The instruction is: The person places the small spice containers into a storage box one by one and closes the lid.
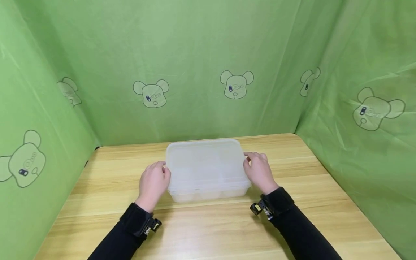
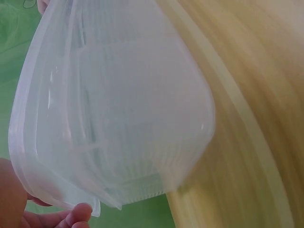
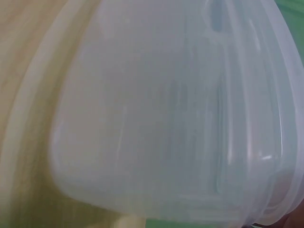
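Note:
A translucent plastic storage container (image 1: 209,195) stands on the table, with a frosted lid (image 1: 203,162) over its top. My left hand (image 1: 153,183) is at the left side of the lid, its fingers curled at the rim. At the opposite side, my right hand (image 1: 259,171) pinches the lid's right edge. In the left wrist view, fingertips (image 2: 81,212) show at a corner of the lid rim (image 2: 23,114), beside the container's ribbed wall (image 2: 137,99). The right wrist view is filled by the container's end wall (image 3: 128,114); only a sliver of finger shows at its lower right.
The wood-grain table (image 1: 214,231) extends around the container. Green fabric (image 1: 195,43) printed with bear heads encloses the table at the back and both sides. A black camera mount (image 1: 151,224) is strapped to the left wrist, another (image 1: 261,208) to the right.

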A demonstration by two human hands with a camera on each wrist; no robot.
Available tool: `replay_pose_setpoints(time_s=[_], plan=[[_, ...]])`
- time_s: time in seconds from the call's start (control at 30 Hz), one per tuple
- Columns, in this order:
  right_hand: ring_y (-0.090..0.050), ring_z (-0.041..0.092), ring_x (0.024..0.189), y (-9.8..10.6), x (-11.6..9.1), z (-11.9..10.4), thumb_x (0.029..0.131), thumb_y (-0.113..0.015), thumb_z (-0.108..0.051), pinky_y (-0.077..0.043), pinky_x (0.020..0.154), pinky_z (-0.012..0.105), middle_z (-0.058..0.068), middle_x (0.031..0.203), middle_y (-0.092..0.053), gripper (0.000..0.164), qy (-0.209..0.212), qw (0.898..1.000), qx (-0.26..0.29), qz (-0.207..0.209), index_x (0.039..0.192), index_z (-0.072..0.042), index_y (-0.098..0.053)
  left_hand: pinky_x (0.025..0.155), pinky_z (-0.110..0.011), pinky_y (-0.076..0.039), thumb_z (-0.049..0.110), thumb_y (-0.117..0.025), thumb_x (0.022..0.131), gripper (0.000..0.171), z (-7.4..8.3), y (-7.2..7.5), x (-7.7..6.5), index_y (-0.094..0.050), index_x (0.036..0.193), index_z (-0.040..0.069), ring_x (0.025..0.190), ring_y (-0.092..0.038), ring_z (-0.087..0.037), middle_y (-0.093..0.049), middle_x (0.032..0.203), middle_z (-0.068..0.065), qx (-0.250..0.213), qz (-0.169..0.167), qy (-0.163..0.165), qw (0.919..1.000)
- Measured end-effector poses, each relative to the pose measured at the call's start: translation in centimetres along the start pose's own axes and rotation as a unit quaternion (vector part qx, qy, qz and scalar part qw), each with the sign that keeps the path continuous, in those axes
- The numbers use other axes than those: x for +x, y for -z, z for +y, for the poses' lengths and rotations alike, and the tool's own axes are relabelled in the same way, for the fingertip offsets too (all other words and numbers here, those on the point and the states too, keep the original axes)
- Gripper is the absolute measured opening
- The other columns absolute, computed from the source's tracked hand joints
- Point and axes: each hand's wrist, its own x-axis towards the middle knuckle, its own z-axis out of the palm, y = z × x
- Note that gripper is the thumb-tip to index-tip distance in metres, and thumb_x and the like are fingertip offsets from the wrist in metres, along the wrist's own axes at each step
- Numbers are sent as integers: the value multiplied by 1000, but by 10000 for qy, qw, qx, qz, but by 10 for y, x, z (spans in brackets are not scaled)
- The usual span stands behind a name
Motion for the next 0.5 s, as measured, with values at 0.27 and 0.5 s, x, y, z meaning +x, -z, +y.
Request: replay_pose_setpoints(time_s=[0.27,0.5], plan=[[-56,33,88,-3,-2,7,99,-51,-7,-46,79,46,18,97,-64,34,17,9997,108,-208,127,10,-60,77,-49,-54,14,-56,95,30,1,-4,-5,-71,113,-5,91,-67,-38,-72,105,-20,108,11,-31,9999],[-57,27,81,-3,-5,6,101,-48,-8,-50,71,43,19,100,-62,36,-107,9992,97,-370,130,11,-57,77,-50,-55,14,-57,95,29,3,-7,-9,-71,112,-5,90,-67,-38,-72,105,-20,366,15,-168,9992]])
